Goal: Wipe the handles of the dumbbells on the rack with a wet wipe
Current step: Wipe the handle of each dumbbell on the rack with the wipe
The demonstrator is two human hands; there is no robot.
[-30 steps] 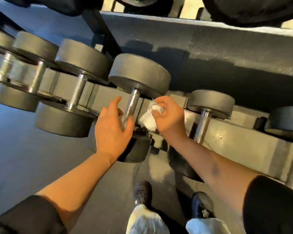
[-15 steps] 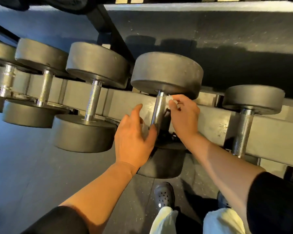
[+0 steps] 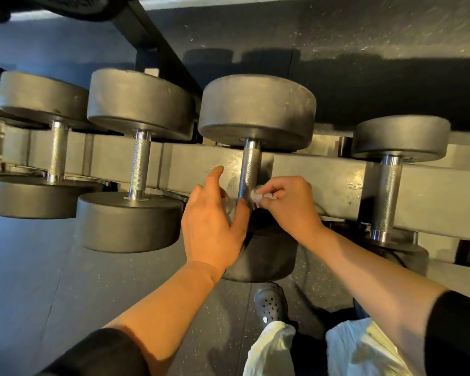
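At the lower end of the knurled handle [image 3: 249,172], the right hand [image 3: 291,204] pinches a crumpled wet wipe [image 3: 257,196] against the steel; opposite, the left hand [image 3: 215,226] cups the bar, fingers relaxed. Beyond the grip, the heavy dumbbell [image 3: 257,112] sits steady on the rack [image 3: 323,175], so the soft, limp wipe likely needs wrapping around the rough bar

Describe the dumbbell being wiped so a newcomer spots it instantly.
Start at the long grey rack rail crossing the picture; four full dumbbells sit on it. The dumbbell is third from the left, directly above the black shoe. Only its handle has hands at it: left hand, right hand pinching a wipe.
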